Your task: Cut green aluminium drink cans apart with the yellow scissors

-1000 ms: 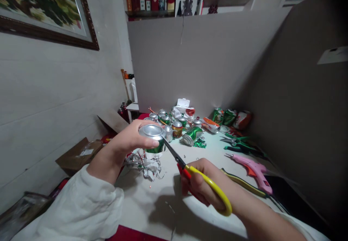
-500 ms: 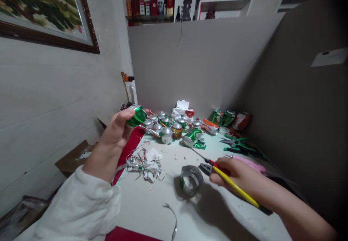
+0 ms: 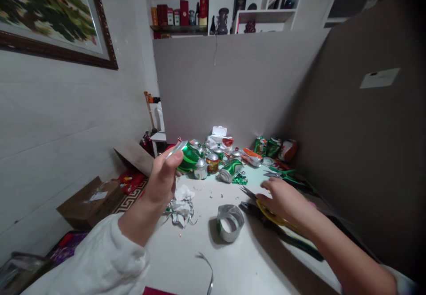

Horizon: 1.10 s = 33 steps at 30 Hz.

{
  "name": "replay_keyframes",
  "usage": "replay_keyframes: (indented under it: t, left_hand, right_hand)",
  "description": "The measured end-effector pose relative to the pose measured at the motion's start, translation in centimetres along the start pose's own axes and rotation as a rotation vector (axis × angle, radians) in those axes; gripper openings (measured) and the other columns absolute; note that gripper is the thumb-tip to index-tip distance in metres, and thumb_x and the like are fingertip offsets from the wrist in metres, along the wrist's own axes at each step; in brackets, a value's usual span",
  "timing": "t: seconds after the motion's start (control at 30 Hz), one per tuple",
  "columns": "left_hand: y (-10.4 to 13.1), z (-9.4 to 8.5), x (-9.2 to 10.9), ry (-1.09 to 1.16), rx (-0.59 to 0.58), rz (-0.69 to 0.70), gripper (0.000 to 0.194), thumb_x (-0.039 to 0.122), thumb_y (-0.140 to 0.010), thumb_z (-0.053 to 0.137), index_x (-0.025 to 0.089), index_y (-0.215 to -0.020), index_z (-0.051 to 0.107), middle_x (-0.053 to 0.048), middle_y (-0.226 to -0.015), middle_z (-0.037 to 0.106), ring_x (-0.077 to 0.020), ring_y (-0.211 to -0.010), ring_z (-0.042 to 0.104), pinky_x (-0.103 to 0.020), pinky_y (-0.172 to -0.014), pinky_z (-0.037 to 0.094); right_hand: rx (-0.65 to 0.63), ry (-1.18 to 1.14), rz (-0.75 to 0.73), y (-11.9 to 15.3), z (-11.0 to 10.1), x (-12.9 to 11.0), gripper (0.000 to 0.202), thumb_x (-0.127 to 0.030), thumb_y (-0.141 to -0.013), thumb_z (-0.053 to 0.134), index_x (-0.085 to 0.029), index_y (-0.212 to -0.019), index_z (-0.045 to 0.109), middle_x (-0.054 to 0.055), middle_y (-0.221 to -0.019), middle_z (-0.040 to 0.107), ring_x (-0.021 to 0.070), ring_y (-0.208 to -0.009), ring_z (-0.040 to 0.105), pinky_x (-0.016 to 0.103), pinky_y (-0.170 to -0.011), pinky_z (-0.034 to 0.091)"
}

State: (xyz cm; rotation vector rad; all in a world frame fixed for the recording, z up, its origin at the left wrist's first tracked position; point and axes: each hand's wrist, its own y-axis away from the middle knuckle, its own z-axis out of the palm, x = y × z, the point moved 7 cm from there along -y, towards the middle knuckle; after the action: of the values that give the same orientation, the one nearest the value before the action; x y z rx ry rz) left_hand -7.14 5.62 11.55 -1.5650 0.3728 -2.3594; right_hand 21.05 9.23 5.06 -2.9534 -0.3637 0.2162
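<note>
My left hand is raised over the table's left side, its thumb and fingers closed round a green, cut-down drink can. My right hand is closed at the yellow handles of a pair of scissors, whose blades stand slightly apart. Part of the handles is hidden under the palm. Beside them lie dark-jawed pliers, partly covered by my hand. A silver cut can ring, green on its outside, stands on the table between my hands.
Behind are small can-made pots, a green can on its side, and more cans at the back right. Green-handled cutters lie right. Crumpled paper and metal scraps lie left, and a thin metal strip in front.
My left hand has brought the can right and nearer the middle. My right hand has shifted slightly, and the scissors' blades now show apart. The view has turned a little.
</note>
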Motion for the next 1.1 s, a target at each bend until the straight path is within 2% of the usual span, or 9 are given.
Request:
replay_keyframes:
  t: [0.03,0.1,0.2,0.27,0.37,0.47,0.63,0.87,1.1]
  left_hand:
    - [0.1,0.3,-0.3,0.012,-0.006,0.009,0.052,0.048,-0.079,0.064,0.014,-0.119,0.066,-0.009,-0.101,0.076,-0.0276,-0.100,0.068,-0.039,-0.088,0.053]
    - [0.5,0.9,-1.1,0.053,-0.020,0.004,0.054,0.045,-0.081,0.064,0.014,-0.125,0.062,-0.009,-0.106,0.075,-0.0272,-0.105,0.067,-0.038,-0.092,0.051]
    - [1.2,2.0,-2.6,0.113,-0.052,-0.088,0.062,0.041,-0.082,0.066,0.015,-0.137,0.053,-0.009,-0.109,0.074,-0.0270,-0.106,0.067,-0.039,-0.094,0.050]
    - [1.7,2.6,-3.5,0.114,-0.071,-0.173,0.070,0.041,-0.080,0.070,0.015,-0.141,0.048,-0.010,-0.107,0.074,-0.0280,-0.102,0.069,-0.040,-0.092,0.051]
    - [2.4,3.0,-4.1,0.035,-0.088,-0.241,0.073,0.040,-0.072,0.077,0.014,-0.136,0.052,-0.011,-0.110,0.073,-0.0289,-0.103,0.068,-0.037,-0.092,0.051]
    - [2.6,3.1,-4.2,-0.057,-0.151,-0.227,0.076,0.037,-0.067,0.082,0.017,-0.135,0.053,-0.012,-0.125,0.066,-0.0302,-0.117,0.060,-0.035,-0.098,0.047]
    - [2.4,3.3,-4.1,-0.133,-0.271,-0.199,0.065,0.035,-0.072,0.079,0.023,-0.132,0.058,-0.010,-0.148,0.049,-0.0333,-0.135,0.046,-0.038,-0.110,0.038]
    - [2.0,4.0,-3.9,-0.239,-0.544,-0.363,0.046,0.038,-0.084,0.068,0.023,-0.127,0.064,-0.012,-0.131,0.065,-0.0329,-0.126,0.056,-0.043,-0.103,0.045]
    - [1.5,2.6,-3.7,-0.560,-0.593,-0.472,0.055,0.042,-0.083,0.070,0.020,-0.132,0.061,-0.011,-0.134,0.063,-0.0333,-0.128,0.054,-0.046,-0.105,0.043]
  right_hand:
    - [0.012,-0.067,-0.059,0.4,-0.5,-1.6,0.036,-0.039,-0.090,0.058,-0.017,-0.116,0.067,0.014,-0.112,0.065,0.0257,-0.101,0.064,0.035,-0.087,0.049]
    - [0.057,-0.553,-0.224,1.5,-1.9,-5.5,0.063,-0.047,-0.086,0.064,-0.024,-0.142,0.045,0.012,-0.133,0.055,0.0258,-0.112,0.058,0.037,-0.088,0.051]
    - [0.032,-0.973,-0.317,2.6,-2.8,-10.4,0.105,-0.046,-0.070,0.081,-0.032,-0.153,0.019,0.013,-0.150,0.038,0.0291,-0.123,0.050,0.044,-0.092,0.052]
    - [0.055,-1.107,-0.318,2.6,-3.0,-12.6,0.123,-0.042,-0.058,0.090,-0.030,-0.154,0.014,0.016,-0.152,0.032,0.0324,-0.125,0.048,0.048,-0.093,0.051]
    - [0.055,-1.366,-0.292,1.8,-2.7,-14.2,0.106,-0.038,-0.060,0.089,-0.028,-0.146,0.028,0.015,-0.144,0.044,0.0296,-0.121,0.054,0.048,-0.099,0.049]
    - [0.089,-1.588,-0.293,1.4,-2.7,-14.6,0.076,-0.036,-0.067,0.084,-0.026,-0.131,0.043,0.010,-0.137,0.051,0.0254,-0.122,0.055,0.044,-0.106,0.045]
    - [0.122,-1.604,-0.320,1.6,-3.3,-13.6,0.069,-0.029,-0.065,0.085,-0.027,-0.121,0.045,0.008,-0.131,0.053,0.0230,-0.119,0.057,0.041,-0.102,0.048]
    - [-0.293,-1.401,-0.453,1.4,-3.2,-11.7,0.066,-0.025,-0.072,0.082,-0.026,-0.129,0.048,0.007,-0.127,0.054,0.0216,-0.111,0.057,0.040,-0.097,0.048]
    - [-0.389,-1.450,-0.309,0.7,-1.9,-10.7,0.086,-0.021,-0.066,0.084,-0.029,-0.136,0.036,0.010,-0.126,0.050,0.0222,-0.103,0.057,0.032,-0.073,0.053]
